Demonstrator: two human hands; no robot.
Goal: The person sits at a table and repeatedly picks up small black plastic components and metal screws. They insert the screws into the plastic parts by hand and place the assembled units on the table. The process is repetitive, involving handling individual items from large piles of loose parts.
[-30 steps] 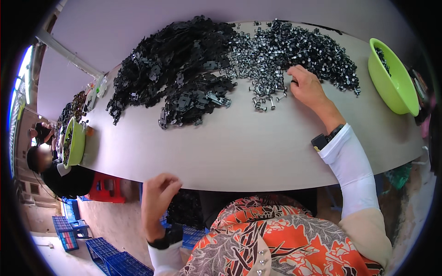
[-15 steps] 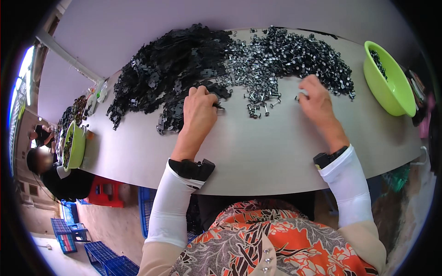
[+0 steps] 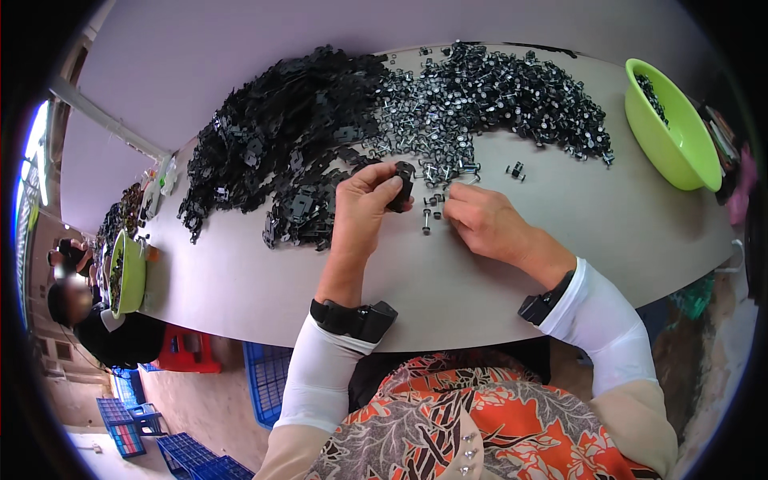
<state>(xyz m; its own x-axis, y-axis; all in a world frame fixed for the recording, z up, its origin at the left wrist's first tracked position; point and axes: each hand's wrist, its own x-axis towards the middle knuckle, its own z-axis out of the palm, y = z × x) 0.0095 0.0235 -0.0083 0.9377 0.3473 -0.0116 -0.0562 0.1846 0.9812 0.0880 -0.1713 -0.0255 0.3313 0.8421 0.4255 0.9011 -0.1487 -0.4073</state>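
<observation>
My left hand (image 3: 362, 210) is raised over the table and pinches a black plastic piece (image 3: 404, 184) between thumb and fingers. Close by on its right, my right hand (image 3: 490, 222) has its fingertips pressed together beside a few loose metal pins (image 3: 426, 222) with dark ends. Whatever those fingers hold is hidden. Behind my left hand spreads a large heap of flat black plastic pieces (image 3: 272, 136). It meets a heap of shiny headed pins (image 3: 512, 92) that lies beyond my right hand. A few stray pins (image 3: 516, 170) rest on the tabletop farther right.
A lime-green basin (image 3: 680, 152) with dark pins inside tilts at the table's right end. Another green basin (image 3: 132, 276) stands at the left edge near a person in black (image 3: 120, 332). A red stool (image 3: 186, 352) and blue crates (image 3: 268, 380) are on the floor.
My left hand has drawn away from the black heap with a black piece. My right hand has swung left, close to my left hand, and pins now lie near where it was.
</observation>
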